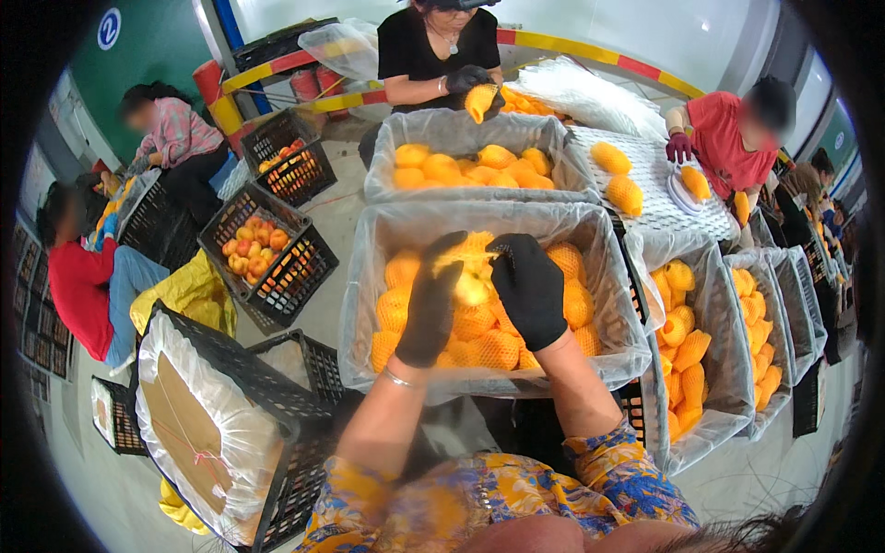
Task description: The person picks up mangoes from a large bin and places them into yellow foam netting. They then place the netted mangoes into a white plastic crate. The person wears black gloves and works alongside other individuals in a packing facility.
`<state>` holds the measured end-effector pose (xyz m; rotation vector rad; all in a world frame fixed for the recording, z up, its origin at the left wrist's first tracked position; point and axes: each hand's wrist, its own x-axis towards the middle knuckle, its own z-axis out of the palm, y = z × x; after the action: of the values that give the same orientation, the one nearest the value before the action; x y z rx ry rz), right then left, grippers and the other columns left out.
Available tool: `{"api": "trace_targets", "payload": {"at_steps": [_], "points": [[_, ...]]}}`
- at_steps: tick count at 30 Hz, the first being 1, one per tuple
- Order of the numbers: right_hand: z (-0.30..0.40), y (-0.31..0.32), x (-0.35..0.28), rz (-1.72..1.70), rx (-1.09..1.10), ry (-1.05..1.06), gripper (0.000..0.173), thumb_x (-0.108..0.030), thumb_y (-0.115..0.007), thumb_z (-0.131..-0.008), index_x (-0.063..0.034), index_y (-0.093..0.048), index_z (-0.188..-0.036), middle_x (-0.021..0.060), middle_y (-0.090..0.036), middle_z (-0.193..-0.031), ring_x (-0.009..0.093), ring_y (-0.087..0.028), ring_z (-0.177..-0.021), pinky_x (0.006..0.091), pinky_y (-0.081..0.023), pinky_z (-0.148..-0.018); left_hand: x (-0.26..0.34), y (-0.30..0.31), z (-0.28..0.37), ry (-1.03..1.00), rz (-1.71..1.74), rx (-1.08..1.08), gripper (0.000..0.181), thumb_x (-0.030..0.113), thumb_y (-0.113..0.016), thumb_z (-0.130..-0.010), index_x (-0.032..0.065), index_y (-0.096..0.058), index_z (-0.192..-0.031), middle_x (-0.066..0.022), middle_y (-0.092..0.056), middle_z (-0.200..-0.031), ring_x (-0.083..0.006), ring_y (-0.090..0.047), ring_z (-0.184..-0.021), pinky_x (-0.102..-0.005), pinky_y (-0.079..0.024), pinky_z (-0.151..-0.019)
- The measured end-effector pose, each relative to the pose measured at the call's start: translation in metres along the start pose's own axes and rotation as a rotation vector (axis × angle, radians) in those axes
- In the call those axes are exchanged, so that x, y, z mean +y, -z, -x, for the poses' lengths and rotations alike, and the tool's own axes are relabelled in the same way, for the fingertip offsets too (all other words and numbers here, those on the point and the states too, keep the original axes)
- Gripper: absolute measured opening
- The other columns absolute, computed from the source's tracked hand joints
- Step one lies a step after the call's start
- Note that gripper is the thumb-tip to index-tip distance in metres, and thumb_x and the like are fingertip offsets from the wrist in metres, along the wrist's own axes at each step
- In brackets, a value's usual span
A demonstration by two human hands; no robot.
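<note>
Both my hands wear black gloves, above a crate lined with clear plastic film (615, 304). My left hand (432, 304) is curled round the left side of a pale yellow fruit (472, 287). My right hand (527, 287) pinches the edge of a yellow foam net sleeve (470, 249) that lies over the fruit's upper part. Below and around them, many fruits in yellow-orange foam nets (494, 349) fill the crate. My palms are partly hidden, and the fruit is somewhat blurred.
Another lined crate (484, 193) of netted fruit adjoins the far side; a co-worker (439, 62) sits behind it. More lined crates (712, 428) stand right, beside a white-covered surface (664, 183). Black crates of peach-like fruit (276, 276) and a tilted lined crate (155, 428) stand left.
</note>
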<state>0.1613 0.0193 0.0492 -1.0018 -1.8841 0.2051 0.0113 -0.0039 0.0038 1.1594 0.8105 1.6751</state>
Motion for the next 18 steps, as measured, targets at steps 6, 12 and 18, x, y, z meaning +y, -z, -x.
{"api": "trace_targets", "payload": {"at_steps": [6, 12, 18], "points": [[-0.004, 0.012, 0.003, -0.226, -0.087, -0.096, 0.016, -0.007, -0.062, -0.088, -0.0027, -0.063, -0.103, 0.0174, -0.067, -0.096, 0.034, -0.066, -0.088, 0.0374, -0.052, -0.078, 0.001, 0.001, -0.001, 0.116, 0.188, -0.092, 0.040, 0.020, -0.048, -0.102, -0.0006, -0.049, -0.136, -0.0113, -0.056, -0.131, -0.0205, -0.054, -0.120, -0.0336, -0.042, -0.105], [-0.003, 0.009, 0.007, -0.442, -0.090, -0.162, 0.019, -0.003, -0.061, -0.089, -0.0021, -0.063, -0.108, 0.0131, -0.068, -0.100, 0.026, -0.065, -0.090, 0.0327, -0.051, -0.080, -0.006, 0.002, -0.001, 0.146, 0.309, -0.133, 0.044, 0.021, -0.047, -0.103, -0.0012, -0.042, -0.141, -0.0125, -0.052, -0.137, -0.0214, -0.051, -0.124, -0.0352, -0.041, -0.108], [0.000, 0.003, 0.014, -0.453, -0.180, -0.099, 0.028, -0.002, -0.063, -0.089, -0.0032, -0.063, -0.117, 0.0096, -0.066, -0.110, 0.019, -0.063, -0.097, 0.0302, -0.050, -0.085, -0.010, 0.007, -0.002, 0.206, 0.354, -0.144, 0.043, 0.020, -0.047, -0.103, 0.0020, -0.043, -0.142, -0.0143, -0.053, -0.137, -0.0255, -0.054, -0.124, -0.0372, -0.043, -0.107]]}}
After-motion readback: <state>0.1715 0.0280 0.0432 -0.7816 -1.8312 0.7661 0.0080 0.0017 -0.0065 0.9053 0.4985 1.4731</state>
